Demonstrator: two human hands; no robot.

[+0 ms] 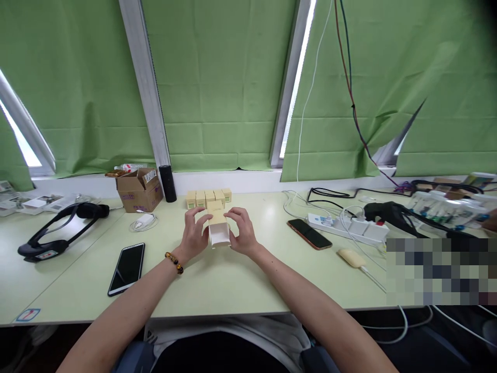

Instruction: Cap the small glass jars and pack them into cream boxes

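Between my two hands is a small pale-yellow cardboard box (219, 233), its white inside showing at the end towards me. My left hand (193, 234) grips its left side with bent fingers, and a beaded bracelet circles that wrist. On the opposite side, my right hand (242, 231) has its thumb low by the open end and its fingers at the top edge. Just beyond the held box stands a row of several similar small yellow boxes (201, 199), partly hidden by it.
Left of my arms lie a phone (127, 268), a white charger with cable (144, 221) and a black headset (64, 230). A brown carton (140, 190) and a black cylinder (167, 184) stand behind. To the right are another phone (309, 233), a power strip (349, 229) and a yellow mouse-shaped device (350, 257).
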